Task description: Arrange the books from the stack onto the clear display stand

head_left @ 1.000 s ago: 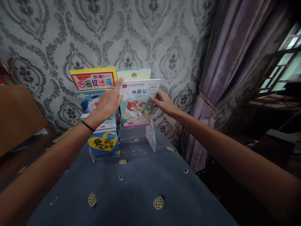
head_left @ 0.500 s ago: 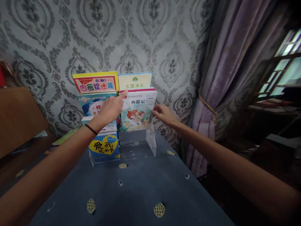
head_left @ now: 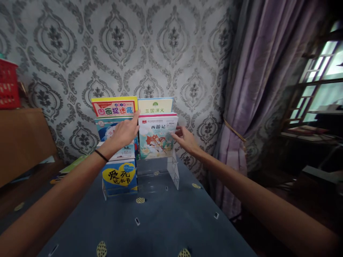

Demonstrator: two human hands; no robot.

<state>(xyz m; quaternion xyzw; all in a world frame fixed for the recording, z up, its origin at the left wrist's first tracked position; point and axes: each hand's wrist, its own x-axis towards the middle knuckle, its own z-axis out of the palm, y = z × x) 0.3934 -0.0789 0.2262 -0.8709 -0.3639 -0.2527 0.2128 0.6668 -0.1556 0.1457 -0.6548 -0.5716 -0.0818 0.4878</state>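
A white picture book (head_left: 158,139) with a fox-red figure on its cover stands in the right column of a clear acrylic book stand (head_left: 173,171). My left hand (head_left: 124,132) rests at its left edge, index finger stretched up and thumb apart, touching the edge. My right hand (head_left: 186,139) pinches the right edge, thumb on the cover; the other fingertips are partly hidden. A pink-edged book (head_left: 158,115) shows just behind it, and a pale yellow book (head_left: 155,104) stands at the back. My left hand partly covers a teal book (head_left: 103,128) in the left column.
A yellow-and-red book (head_left: 114,107) and a blue book with a yellow heart (head_left: 120,176) stand in the left column. The stand is on a dark blue tablecloth (head_left: 160,221) against a patterned wall (head_left: 118,43). A cardboard box (head_left: 26,142) lies left; a purple curtain (head_left: 235,107) hangs right.
My left index finger has moved off the top corner of the books to the white book's left edge. My right thumb has come onto its cover. The view has tilted up.
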